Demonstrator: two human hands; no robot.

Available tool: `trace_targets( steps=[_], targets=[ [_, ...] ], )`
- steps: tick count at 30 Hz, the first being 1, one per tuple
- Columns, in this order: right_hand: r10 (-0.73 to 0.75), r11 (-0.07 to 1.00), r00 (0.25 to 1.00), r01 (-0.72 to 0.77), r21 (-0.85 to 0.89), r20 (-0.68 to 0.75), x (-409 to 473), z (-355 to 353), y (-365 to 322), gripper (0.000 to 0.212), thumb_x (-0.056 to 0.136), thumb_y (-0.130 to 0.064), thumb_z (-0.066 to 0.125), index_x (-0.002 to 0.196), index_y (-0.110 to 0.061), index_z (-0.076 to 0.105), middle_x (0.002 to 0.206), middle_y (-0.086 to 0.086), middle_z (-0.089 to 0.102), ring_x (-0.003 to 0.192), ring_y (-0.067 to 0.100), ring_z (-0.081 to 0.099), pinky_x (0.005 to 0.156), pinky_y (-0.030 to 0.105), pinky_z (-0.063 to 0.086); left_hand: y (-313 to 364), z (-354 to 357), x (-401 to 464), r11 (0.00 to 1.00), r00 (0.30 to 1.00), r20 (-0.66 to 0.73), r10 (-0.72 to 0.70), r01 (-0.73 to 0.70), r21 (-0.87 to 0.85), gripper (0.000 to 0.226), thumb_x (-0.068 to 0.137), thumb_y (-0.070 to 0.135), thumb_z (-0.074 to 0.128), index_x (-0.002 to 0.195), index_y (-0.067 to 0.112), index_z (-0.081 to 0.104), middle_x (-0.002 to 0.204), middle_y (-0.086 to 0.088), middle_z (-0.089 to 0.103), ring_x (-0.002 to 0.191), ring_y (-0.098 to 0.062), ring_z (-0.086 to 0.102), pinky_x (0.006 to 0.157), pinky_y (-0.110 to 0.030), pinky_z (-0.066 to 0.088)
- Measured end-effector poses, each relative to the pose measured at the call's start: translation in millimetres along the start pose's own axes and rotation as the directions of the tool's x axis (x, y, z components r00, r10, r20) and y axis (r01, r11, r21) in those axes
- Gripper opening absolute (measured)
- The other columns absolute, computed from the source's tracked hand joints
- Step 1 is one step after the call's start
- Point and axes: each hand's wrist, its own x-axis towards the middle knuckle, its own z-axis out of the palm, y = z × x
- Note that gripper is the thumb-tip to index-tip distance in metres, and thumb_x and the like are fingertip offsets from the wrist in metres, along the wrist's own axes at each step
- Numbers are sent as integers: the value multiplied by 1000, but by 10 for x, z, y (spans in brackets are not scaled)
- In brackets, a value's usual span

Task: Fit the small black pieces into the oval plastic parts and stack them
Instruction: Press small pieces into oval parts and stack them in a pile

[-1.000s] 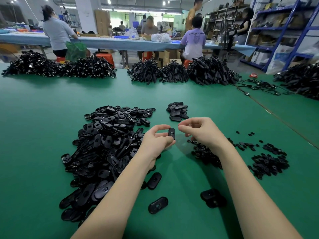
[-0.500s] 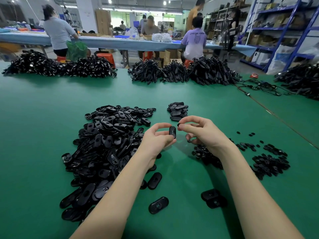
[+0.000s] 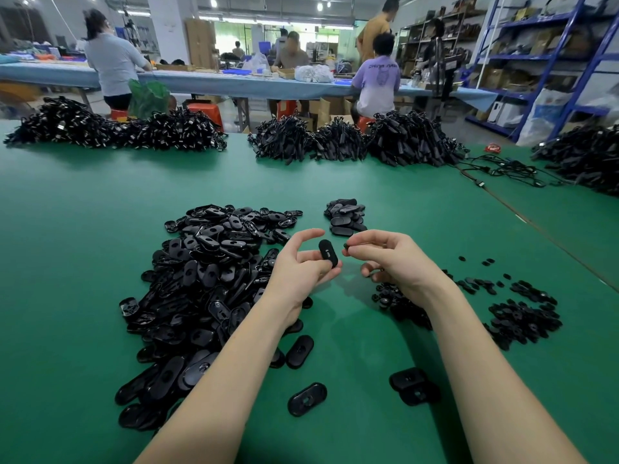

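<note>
A small black piece is brought up beside an oval part above a green table

The oval part (image 3: pixel 328 253) is pinched on end in the left hand (image 3: pixel 301 266), its long axis close to upright and its slotted face turned toward the right hand (image 3: pixel 392 259), which pinches a small black piece (image 3: pixel 346 245) at its fingertips; more pieces may be cupped under the curled fingers, though that cannot be told. The piece is held just beside the oval's upper right edge, a narrow gap apart, so the coming move is judged a short push leftward into the slot. The finished stack (image 3: pixel 345 216) lies just beyond both hands, with bare table (image 3: pixel 100 229) between; the big heap of ovals (image 3: pixel 207 283) crowds the left, the loose small pieces (image 3: pixel 516 316) the right.
</note>
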Motion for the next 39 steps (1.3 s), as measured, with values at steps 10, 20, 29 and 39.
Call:
trace_targets(
  steps=[10, 20, 29, 39],
  targets=[
    [-11, 999, 1000, 11, -36, 2, -12, 12, -16, 12, 86, -16, 79, 92, -26, 77, 85, -4, 74, 52, 11, 53, 50, 17, 42, 0, -12, 3, 999, 999, -54, -2, 4, 40, 12, 94, 5, 64, 103, 12, 68, 90, -12, 78, 81, -21, 76, 70, -23, 60],
    [54, 997, 998, -55, -50, -23, 23, 17, 4, 10, 85, -18, 78, 91, -22, 71, 96, 3, 80, 51, 9, 57, 49, 16, 40, 25, -10, 12, 1000, 996, -88, 12, -12, 1, 12, 92, 3, 66, 95, 14, 64, 82, -7, 76, 76, -16, 73, 67, -20, 56],
    [51, 997, 987, -59, -45, -156, 61, 135, -5, 8, 83, -15, 80, 80, -21, 77, 71, -9, 67, 44, 7, 46, 41, 15, 29, 26, -5, 2, 997, 999, -37, 22, -24, -68, 17, 91, -7, 63, 104, 5, 64, 86, -13, 77, 85, -21, 76, 73, -20, 59],
    [13, 999, 976, -23, -44, -218, 38, 222, -33, 6, 83, -14, 81, 81, -19, 77, 69, -2, 65, 42, 8, 36, 40, 14, 29, 27, -14, 7, 997, 999, -22, 36, -38, -69, 17, 88, -6, 67, 101, 4, 66, 90, -14, 77, 90, -21, 76, 77, -20, 59]
  ],
)
